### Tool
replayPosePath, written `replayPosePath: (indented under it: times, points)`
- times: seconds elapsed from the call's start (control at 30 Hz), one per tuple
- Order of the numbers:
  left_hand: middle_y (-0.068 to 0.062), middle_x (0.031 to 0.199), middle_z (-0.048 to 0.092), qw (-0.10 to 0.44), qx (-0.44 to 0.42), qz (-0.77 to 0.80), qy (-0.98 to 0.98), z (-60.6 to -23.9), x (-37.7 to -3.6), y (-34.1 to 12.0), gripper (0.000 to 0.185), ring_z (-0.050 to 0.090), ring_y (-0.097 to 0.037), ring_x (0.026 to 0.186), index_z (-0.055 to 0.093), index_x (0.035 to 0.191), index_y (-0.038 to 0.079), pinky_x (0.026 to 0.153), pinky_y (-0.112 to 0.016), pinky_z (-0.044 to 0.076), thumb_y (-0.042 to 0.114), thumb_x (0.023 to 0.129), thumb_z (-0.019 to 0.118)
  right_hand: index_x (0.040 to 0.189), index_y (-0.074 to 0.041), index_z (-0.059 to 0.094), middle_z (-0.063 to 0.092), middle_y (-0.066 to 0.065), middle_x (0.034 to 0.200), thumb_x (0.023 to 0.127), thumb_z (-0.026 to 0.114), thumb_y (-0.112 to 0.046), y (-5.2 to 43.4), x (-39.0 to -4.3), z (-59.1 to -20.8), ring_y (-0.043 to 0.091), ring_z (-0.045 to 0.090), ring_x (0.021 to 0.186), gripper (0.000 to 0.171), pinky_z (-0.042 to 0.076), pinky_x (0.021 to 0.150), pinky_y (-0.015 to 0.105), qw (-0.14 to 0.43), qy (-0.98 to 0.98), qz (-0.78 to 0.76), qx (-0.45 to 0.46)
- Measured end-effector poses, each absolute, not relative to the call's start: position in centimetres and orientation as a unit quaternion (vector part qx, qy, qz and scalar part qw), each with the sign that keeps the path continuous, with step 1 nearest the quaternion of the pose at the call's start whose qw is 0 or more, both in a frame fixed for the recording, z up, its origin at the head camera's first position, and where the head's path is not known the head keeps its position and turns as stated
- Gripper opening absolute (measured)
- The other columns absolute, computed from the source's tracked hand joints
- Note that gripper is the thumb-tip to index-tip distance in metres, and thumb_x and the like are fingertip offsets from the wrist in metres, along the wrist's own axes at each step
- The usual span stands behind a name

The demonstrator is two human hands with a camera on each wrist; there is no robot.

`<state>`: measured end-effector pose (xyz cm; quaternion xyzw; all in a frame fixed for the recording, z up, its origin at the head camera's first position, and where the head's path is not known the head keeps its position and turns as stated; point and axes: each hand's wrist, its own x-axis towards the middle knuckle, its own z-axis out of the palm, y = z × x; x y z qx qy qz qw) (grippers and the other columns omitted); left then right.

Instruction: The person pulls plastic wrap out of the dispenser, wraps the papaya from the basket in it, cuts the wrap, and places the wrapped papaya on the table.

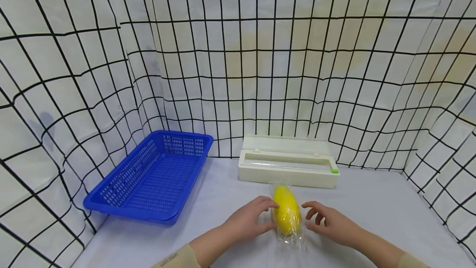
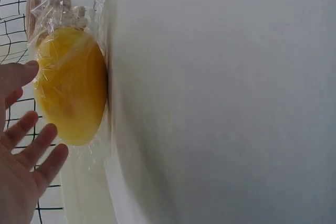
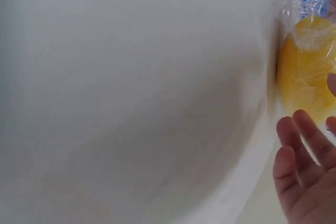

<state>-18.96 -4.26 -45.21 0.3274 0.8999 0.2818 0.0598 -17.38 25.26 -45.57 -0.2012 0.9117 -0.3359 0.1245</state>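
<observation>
A yellow, mango-shaped fruit (image 1: 286,208) lies on the white cloth, covered in clear cling film (image 1: 291,239) whose crumpled end trails toward the person. On its left, my left hand (image 1: 250,220) has its fingers loosely spread, the fingertips at the film. My right hand (image 1: 331,222) is just off the fruit's right side, fingers loosely bent with nothing held. The left wrist view shows the fruit (image 2: 73,87) beside the spread fingers of the left hand (image 2: 23,156). In the right wrist view the fruit (image 3: 304,72) is partly cut off, above the right hand (image 3: 310,177).
Behind the fruit stands a white cling film dispenser (image 1: 286,177), lid raised, with a green slider at its right end. A blue perforated basket (image 1: 171,214) sits at the left. White walls with a black grid (image 1: 256,53) enclose the back and sides.
</observation>
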Motion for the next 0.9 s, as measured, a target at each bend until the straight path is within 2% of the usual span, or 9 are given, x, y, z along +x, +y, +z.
replayPosePath:
  times: [0.1, 0.23, 0.33, 0.43, 0.5, 0.6, 0.73, 0.83, 0.9]
  points:
    - [0.009, 0.137, 0.054, 0.009, 0.418, 0.203, 0.885, -45.1, -19.0, -4.6, 0.036, 0.051, -0.011, 0.126, 0.063, 0.124, 0.029, 0.106, -0.032, 0.043, 0.031, 0.09, 0.074, 0.131, -0.02, 0.055, 0.062, -0.007, 0.112, 0.089, 0.074, -0.032, 25.6, -16.7, -45.2, 0.005, 0.056, 0.088, 0.047, 0.051, 0.068, 0.026, 0.081, 0.926, -0.265, -0.258]
    - [0.006, 0.137, 0.054, -0.05, 0.514, 0.114, 0.849, -44.8, -19.0, -4.8, 0.039, 0.051, -0.012, 0.127, 0.062, 0.122, 0.029, 0.108, -0.029, 0.04, 0.03, 0.087, 0.078, 0.123, -0.024, 0.058, 0.06, -0.008, 0.119, 0.082, 0.082, -0.032, 25.7, -16.2, -45.2, 0.009, 0.059, 0.097, 0.048, 0.056, 0.081, 0.032, -0.014, 0.914, -0.136, -0.382]
    - [0.005, 0.141, 0.05, -0.078, 0.553, 0.054, 0.828, -44.6, -18.8, -4.6, 0.044, 0.048, -0.013, 0.13, 0.061, 0.125, 0.033, 0.11, -0.03, 0.037, 0.034, 0.085, 0.079, 0.119, -0.026, 0.057, 0.058, -0.006, 0.12, 0.078, 0.085, -0.036, 25.6, -16.2, -45.4, 0.012, 0.06, 0.099, 0.051, 0.057, 0.084, 0.034, -0.102, 0.876, -0.043, -0.47]
    - [0.005, 0.146, 0.045, -0.096, 0.571, 0.0, 0.815, -44.6, -18.6, -4.2, 0.045, 0.042, -0.015, 0.135, 0.058, 0.127, 0.036, 0.111, -0.034, 0.037, 0.039, 0.086, 0.078, 0.118, -0.027, 0.057, 0.059, -0.004, 0.122, 0.078, 0.084, -0.041, 25.4, -16.4, -45.6, 0.014, 0.06, 0.099, 0.051, 0.057, 0.084, 0.033, -0.156, 0.837, 0.01, -0.524]
    - [0.005, 0.147, 0.043, -0.107, 0.577, -0.025, 0.809, -44.5, -18.4, -4.0, 0.045, 0.04, -0.017, 0.136, 0.058, 0.127, 0.038, 0.109, -0.036, 0.038, 0.04, 0.086, 0.077, 0.118, -0.028, 0.056, 0.059, -0.004, 0.122, 0.079, 0.083, -0.043, 25.2, -16.6, -45.7, 0.014, 0.06, 0.1, 0.049, 0.057, 0.083, 0.033, -0.176, 0.819, 0.034, -0.545]
    - [0.004, 0.145, 0.043, -0.135, 0.585, -0.047, 0.799, -44.4, -18.2, -3.6, 0.043, 0.04, -0.018, 0.134, 0.057, 0.125, 0.04, 0.105, -0.037, 0.041, 0.041, 0.086, 0.077, 0.117, -0.03, 0.058, 0.06, -0.005, 0.121, 0.079, 0.084, -0.038, 24.9, -16.8, -45.8, 0.015, 0.06, 0.101, 0.046, 0.056, 0.083, 0.032, -0.201, 0.795, 0.053, -0.569]
    - [0.004, 0.14, 0.048, -0.169, 0.59, -0.051, 0.788, -44.6, -18.2, -3.2, 0.026, 0.044, -0.018, 0.129, 0.062, 0.116, 0.039, 0.101, -0.035, 0.043, 0.039, 0.092, 0.071, 0.115, -0.03, 0.061, 0.06, -0.004, 0.12, 0.076, 0.087, -0.027, 24.6, -16.8, -45.9, 0.015, 0.058, 0.102, 0.047, 0.055, 0.083, 0.03, -0.227, 0.769, 0.085, -0.591]
    - [0.006, 0.137, 0.051, -0.158, 0.59, -0.038, 0.791, -44.7, -18.3, -3.0, 0.014, 0.047, -0.017, 0.127, 0.065, 0.111, 0.038, 0.103, -0.034, 0.043, 0.037, 0.097, 0.064, 0.113, -0.028, 0.061, 0.059, -0.002, 0.122, 0.075, 0.088, -0.026, 24.6, -16.6, -45.8, 0.016, 0.056, 0.105, 0.046, 0.054, 0.085, 0.03, -0.223, 0.769, 0.097, -0.592]
    - [0.007, 0.137, 0.053, -0.138, 0.588, -0.024, 0.797, -44.6, -18.3, -2.9, 0.012, 0.047, -0.016, 0.128, 0.066, 0.11, 0.036, 0.104, -0.034, 0.042, 0.036, 0.098, 0.063, 0.11, -0.028, 0.062, 0.061, -0.003, 0.123, 0.078, 0.086, -0.027, 24.5, -16.6, -45.7, 0.016, 0.057, 0.107, 0.04, 0.054, 0.086, 0.03, -0.217, 0.775, 0.082, -0.587]
